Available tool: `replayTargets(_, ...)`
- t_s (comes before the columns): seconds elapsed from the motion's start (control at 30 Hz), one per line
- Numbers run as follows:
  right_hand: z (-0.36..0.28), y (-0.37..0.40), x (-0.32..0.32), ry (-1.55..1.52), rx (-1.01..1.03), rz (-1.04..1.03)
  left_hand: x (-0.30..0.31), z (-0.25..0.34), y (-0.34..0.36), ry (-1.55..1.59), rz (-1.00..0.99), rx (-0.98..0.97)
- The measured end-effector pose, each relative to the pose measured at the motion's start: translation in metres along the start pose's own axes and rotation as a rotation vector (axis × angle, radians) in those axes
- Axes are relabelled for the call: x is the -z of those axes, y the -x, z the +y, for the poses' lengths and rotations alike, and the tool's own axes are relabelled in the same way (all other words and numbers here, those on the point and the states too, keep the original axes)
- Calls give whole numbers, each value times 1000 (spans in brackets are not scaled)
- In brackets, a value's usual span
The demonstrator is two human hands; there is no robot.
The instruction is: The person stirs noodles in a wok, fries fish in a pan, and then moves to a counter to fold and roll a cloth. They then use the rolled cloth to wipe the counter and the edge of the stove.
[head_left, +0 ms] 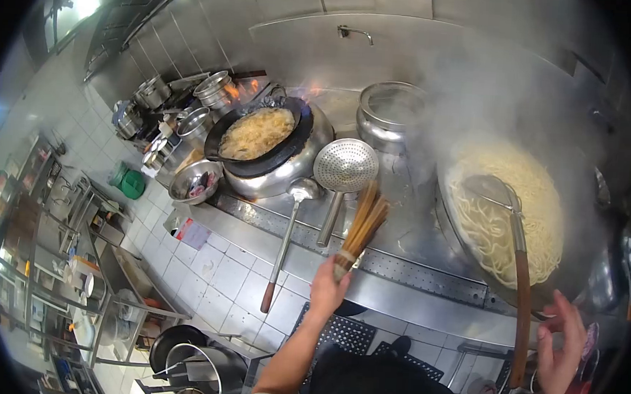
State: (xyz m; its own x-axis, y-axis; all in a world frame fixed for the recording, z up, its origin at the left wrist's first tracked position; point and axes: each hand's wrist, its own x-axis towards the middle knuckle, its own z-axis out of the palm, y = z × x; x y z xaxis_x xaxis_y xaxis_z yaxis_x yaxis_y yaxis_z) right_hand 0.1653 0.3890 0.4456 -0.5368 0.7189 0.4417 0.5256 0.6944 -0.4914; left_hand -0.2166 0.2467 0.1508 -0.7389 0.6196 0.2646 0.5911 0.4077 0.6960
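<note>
My left hand (329,290) is closed round the bound end of a bamboo wok brush (364,225), its bristles pointing up over the steel stove edge. Close to the brush lie a perforated skimmer (346,165) and a long-handled ladle (281,249), whose wooden end sticks out past the edge. On the right, my right hand (561,349) is in the air with its fingers apart, beside the wooden handle of a strainer (518,282) and not holding it. The strainer's head rests among noodles (498,222) in a large steaming wok (453,241).
A black wok (222,130) of bubbling food stands at the left, flames behind it. Behind the skimmer is a lidded steel pot (391,111). A metal bowl (195,181) sits at the left stove edge. Steam blurs the right side. Shelving (64,283) lines the left.
</note>
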Motion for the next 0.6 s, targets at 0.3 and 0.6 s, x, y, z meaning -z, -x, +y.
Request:
replayTargets(0.3,-20,22,-21,122,-169,109,146,-143,-39,-251,287,137)
replayTargets(0.6,-2,23,-74,516,-414,-80,112,-231,-95,-323,-6,136)
